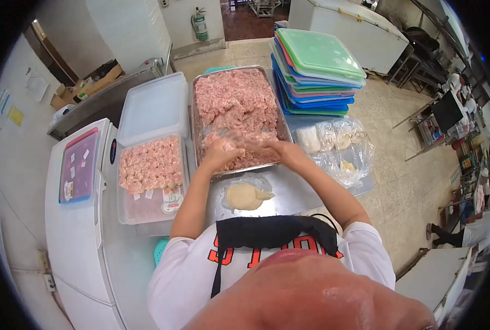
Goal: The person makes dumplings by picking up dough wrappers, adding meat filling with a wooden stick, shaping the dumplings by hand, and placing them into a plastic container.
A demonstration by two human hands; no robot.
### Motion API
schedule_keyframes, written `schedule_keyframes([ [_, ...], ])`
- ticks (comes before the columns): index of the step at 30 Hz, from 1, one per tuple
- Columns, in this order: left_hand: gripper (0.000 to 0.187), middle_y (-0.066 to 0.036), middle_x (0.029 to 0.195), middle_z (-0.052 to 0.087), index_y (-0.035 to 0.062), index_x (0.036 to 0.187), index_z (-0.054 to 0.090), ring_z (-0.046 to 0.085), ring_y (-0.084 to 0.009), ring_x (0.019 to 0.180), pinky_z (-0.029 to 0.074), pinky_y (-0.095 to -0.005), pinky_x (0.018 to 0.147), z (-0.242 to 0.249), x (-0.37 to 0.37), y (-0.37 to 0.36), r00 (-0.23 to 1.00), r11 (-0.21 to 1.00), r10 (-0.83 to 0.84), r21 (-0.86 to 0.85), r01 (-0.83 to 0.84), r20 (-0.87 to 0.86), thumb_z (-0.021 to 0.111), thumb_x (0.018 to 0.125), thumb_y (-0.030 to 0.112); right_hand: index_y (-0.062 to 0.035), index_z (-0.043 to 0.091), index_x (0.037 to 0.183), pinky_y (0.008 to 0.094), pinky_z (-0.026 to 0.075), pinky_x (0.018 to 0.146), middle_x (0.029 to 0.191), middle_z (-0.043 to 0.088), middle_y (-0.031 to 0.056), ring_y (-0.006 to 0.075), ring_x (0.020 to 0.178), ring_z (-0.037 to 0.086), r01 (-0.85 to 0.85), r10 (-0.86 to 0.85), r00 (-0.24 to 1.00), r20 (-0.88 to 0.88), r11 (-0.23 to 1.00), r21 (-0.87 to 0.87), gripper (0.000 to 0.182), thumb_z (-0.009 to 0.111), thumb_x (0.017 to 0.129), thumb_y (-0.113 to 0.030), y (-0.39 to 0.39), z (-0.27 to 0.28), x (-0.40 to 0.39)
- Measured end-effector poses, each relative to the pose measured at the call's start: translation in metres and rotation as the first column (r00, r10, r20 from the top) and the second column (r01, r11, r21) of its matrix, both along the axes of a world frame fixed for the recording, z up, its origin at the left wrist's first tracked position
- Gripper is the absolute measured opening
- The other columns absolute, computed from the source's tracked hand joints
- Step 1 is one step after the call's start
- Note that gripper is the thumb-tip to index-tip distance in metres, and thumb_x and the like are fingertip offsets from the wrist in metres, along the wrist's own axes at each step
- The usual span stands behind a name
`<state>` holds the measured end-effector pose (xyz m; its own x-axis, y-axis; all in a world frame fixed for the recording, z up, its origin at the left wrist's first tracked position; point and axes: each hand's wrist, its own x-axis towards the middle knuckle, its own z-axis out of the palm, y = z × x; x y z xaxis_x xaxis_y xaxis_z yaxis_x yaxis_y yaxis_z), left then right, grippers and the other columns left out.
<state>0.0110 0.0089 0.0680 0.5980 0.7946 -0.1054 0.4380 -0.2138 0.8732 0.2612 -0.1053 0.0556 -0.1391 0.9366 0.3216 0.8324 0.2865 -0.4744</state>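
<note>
A large metal tray [283, 122] holds a heap of pink minced meat [235, 96]. At the tray's near left part, my left hand [220, 154] is curled round a small lump of meat. My right hand [282, 152] is over the near right part of the tray; its fingers are smeared by motion and what they hold, if anything, cannot be made out. Just below the tray, a stack of pale round dough wrappers [245, 196] lies on clear plastic. To the left, a plastic container [129, 212] bears rows of small meat dumplings [151, 163].
A translucent lidded box [153, 108] stands behind the dumplings. Coloured lids [322, 53] are piled at the back right, above bagged wrappers [333, 137]. A white freezer [80, 231] is at the left. A person [478, 228] is at the far right.
</note>
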Motion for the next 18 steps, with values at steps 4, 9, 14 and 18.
schedule_keyframes([
  [4,0.057,-0.006,0.1,0.062,0.003,0.119,0.054,0.058,-0.0166,0.092,0.049,-0.0299,0.082,-0.012,-0.008,0.004,0.959,0.998,-0.055,-0.001,0.058,0.276,0.08,0.072,0.024,-0.0113,0.063,0.116,0.0407,0.05,0.083,0.106,0.065,0.0191,0.0365,0.096,0.063,0.252,-0.176,0.962,0.211,0.872,-0.42,0.032,0.053,0.092,-0.03,-0.023,0.037,0.015],
  [9,0.041,-0.011,0.108,0.063,0.0063,0.105,0.062,0.061,-0.0229,0.098,0.048,-0.0323,0.086,0.035,0.002,-0.015,0.974,0.976,-0.148,0.181,0.117,0.172,0.078,0.071,0.022,-0.0107,0.064,0.115,0.0366,0.049,0.084,0.105,0.067,0.0158,0.0288,0.094,0.065,-0.031,-0.046,0.97,-0.238,0.95,-0.311,0.028,0.055,0.095,-0.027,-0.04,0.058,-0.003],
  [14,0.038,-0.011,0.101,0.065,0.0073,0.104,0.064,0.062,-0.0226,0.095,0.049,-0.033,0.082,0.011,0.018,0.002,0.955,0.814,-0.289,0.508,0.282,-0.066,0.076,0.071,0.021,-0.0145,0.062,0.116,0.0387,0.05,0.082,0.105,0.066,0.0158,0.0313,0.094,0.064,-0.219,0.171,0.964,-0.204,0.946,-0.241,0.027,0.057,0.092,-0.026,-0.022,0.04,0.022],
  [18,0.042,-0.013,0.111,0.064,0.0079,0.103,0.064,0.06,-0.026,0.102,0.043,-0.0377,0.093,0.016,0.027,-0.007,0.999,0.99,-0.044,0.134,0.047,-0.029,0.078,0.07,0.029,-0.0146,0.064,0.115,0.043,0.049,0.077,0.094,0.064,0.0159,0.0361,0.087,0.062,-0.014,0.028,0.996,0.085,0.988,-0.157,0.027,0.056,0.092,-0.028,-0.022,0.046,0.02],
])
